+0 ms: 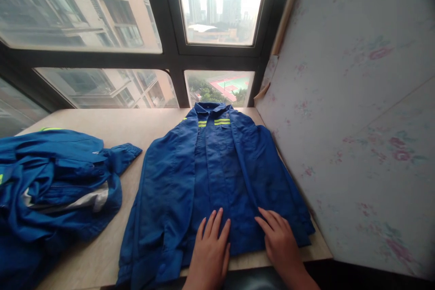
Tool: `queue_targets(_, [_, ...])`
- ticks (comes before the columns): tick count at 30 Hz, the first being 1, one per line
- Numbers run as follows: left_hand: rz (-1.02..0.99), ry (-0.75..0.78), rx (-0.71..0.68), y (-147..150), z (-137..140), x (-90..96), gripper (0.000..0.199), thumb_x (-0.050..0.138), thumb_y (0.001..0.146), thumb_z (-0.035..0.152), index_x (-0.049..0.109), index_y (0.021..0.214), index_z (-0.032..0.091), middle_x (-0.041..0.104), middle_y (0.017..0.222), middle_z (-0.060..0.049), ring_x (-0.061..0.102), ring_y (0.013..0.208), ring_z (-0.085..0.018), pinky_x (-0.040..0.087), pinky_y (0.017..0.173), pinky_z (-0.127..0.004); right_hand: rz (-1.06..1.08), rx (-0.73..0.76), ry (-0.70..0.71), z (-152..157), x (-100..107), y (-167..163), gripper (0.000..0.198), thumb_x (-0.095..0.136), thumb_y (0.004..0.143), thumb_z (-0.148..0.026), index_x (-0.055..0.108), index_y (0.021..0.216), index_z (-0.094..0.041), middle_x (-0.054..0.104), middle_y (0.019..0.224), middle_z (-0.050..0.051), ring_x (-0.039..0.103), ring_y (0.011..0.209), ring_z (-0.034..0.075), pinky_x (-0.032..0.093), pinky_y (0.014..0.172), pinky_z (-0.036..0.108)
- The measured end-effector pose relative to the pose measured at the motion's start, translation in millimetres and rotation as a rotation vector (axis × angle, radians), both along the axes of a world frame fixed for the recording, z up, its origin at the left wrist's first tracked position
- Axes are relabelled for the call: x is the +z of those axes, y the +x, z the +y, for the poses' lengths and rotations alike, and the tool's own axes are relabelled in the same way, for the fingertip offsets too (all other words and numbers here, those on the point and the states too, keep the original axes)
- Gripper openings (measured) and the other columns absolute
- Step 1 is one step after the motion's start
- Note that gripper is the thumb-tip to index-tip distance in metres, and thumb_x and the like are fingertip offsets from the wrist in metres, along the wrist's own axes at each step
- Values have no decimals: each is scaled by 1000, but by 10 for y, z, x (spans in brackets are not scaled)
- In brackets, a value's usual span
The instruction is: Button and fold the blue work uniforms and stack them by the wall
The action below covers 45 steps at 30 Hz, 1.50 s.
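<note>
A blue work jacket point(217, 176) with yellow-green reflective stripes on its chest lies front up, its collar toward the window. Both sleeves are folded in over the front panels, and the left cuff rests near the table's front edge. My left hand point(210, 244) lies flat on the lower front of the jacket, fingers stretched out and slightly apart. To its right, my right hand point(280, 238) touches the jacket near the hem with its fingers extended and loosely spread. Neither hand has cloth gripped between its fingers.
Another blue garment point(68, 181) with a silver reflective band lies crumpled at the left on the pale tabletop point(112, 122). A flower-patterned wall point(356, 136) borders the right side. Dark window frames point(170, 61) stand behind the table.
</note>
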<state>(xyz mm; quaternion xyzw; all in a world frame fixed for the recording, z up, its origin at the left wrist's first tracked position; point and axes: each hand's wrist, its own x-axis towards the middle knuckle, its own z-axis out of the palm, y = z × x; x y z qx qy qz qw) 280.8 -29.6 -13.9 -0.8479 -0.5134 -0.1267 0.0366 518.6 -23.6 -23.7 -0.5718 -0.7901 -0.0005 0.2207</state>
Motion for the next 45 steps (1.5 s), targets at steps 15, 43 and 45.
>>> queue_targets(15, [73, 70, -7, -97, -99, -27, 60, 50, 85, 17, 45, 143, 27, 38, 154, -6, 37, 139, -26, 38, 106, -41, 188, -17, -286, 105, 272, 232, 37, 48, 93, -34, 62, 126, -24, 67, 123, 8, 65, 106, 23, 53, 91, 36])
queue_targets(43, [52, 134, -3, -231, -118, -95, 58, 51, 75, 15, 56, 132, 29, 52, 144, -6, 49, 130, -26, 47, 97, -40, -74, -267, 9, 755, 85, 869, 32, 45, 92, -27, 66, 114, -19, 62, 123, 12, 58, 113, 27, 49, 97, 43])
queue_targets(45, [25, 137, 23, -171, -82, -70, 50, 52, 76, 17, 60, 124, 27, 56, 140, -7, 52, 127, -26, 49, 96, -41, -15, -151, -6, 990, 132, 776, 34, 42, 94, -26, 66, 117, -18, 62, 125, 11, 57, 116, 24, 47, 102, 41])
